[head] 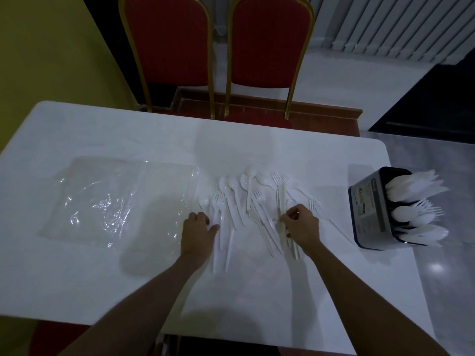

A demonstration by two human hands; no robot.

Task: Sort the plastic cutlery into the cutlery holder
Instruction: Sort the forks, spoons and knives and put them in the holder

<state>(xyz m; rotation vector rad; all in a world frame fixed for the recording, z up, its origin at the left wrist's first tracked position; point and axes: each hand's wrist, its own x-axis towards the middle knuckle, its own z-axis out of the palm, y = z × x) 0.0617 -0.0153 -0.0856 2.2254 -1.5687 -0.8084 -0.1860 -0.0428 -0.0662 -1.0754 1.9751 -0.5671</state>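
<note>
Several white plastic spoons, forks and knives (244, 199) lie spread on the white table (128, 129) in front of me. My right hand (302, 224) is closed around a bundle of plastic knives (282, 201) at the pile's right side. My left hand (198, 231) rests palm down on the table at the pile's left edge, fingers curled, thumb touching a fork handle; it holds nothing that I can see. The dark cutlery holder (370, 209) stands at the table's right edge, with spoons, forks and knives sticking out of it toward the right.
A clear plastic bag (108, 199) lies flat on the left part of the table. Two red chairs with gold frames (270, 47) stand behind the far edge. Grey floor lies to the right of the table.
</note>
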